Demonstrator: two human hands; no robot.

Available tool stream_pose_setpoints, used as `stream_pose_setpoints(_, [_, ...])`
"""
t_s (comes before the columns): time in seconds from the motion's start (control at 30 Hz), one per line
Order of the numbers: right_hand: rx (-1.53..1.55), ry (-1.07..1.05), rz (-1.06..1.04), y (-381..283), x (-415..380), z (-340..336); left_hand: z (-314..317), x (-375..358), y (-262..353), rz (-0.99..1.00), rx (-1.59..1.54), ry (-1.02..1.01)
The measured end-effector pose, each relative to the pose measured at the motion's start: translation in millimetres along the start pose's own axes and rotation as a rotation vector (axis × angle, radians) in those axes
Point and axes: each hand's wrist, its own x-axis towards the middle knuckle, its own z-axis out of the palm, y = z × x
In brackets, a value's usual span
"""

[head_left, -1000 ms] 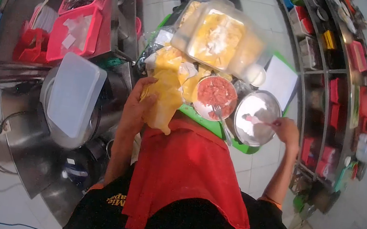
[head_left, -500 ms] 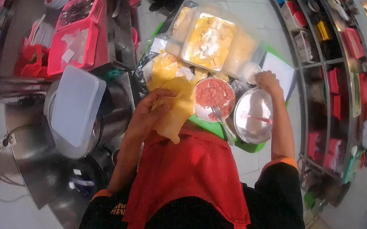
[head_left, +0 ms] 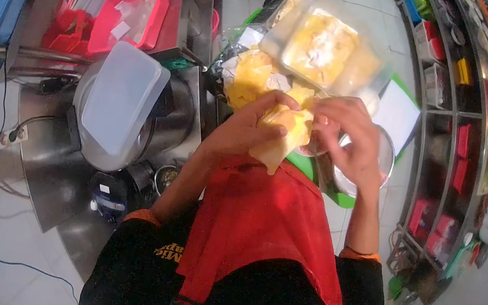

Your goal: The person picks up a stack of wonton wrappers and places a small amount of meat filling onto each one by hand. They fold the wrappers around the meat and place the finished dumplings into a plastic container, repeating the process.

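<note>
My left hand (head_left: 247, 131) grips a thin yellow dough wrapper (head_left: 276, 148), holding it over the red apron. At the wrapper's right edge, my right hand (head_left: 351, 137) has its fingers curled in and appears to pinch it. Beneath the right hand, the bowl of minced meat is mostly covered. A shiny metal bowl (head_left: 389, 153) shows partly behind the right wrist. Just beyond the right hand stands a small white bowl (head_left: 368, 99). Loose yellow wrappers (head_left: 248, 80) lie past my left hand, and a container (head_left: 321, 46) holds more yellow pieces dusted white.
On the left, a clear lidded box (head_left: 125, 98) sits atop a round metal vessel. Pink baskets (head_left: 131, 19) stand on the steel counter behind it. A white board (head_left: 396, 113) lies at the right, with shelving (head_left: 451, 112) further off. A power strip (head_left: 0, 141) is at the lower left.
My right hand has come back from the small white bowl to the wrapper. My left hand has moved inward and up with the wrapper. The view has shifted, and the minced meat is now mostly hidden.
</note>
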Motion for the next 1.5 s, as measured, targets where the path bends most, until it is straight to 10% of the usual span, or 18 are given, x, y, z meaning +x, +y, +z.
stream_pose_setpoints(0.3, [-0.089,0.044,-0.109,7,-6,16,9,-5,6,-0.13,-0.136,0.04])
stream_pose_setpoints(0.47, [0.335,0.03,0.242,0,-3,25,3,-9,6,-0.157,-0.152,0.086])
stream_pose_setpoints(1.03, [-0.06,-0.255,0.08,-11,1,19,-4,-7,-2,-0.031,0.032,0.114])
stream_pose_setpoints(1.33, [0.588,0.22,0.344,-1,-7,34,-5,-10,-1,-0.121,-0.044,0.164])
stream_pose_setpoints(1.5, [0.027,-0.159,-0.003,-6,0,13,-3,-6,1,0.043,0.146,0.222])
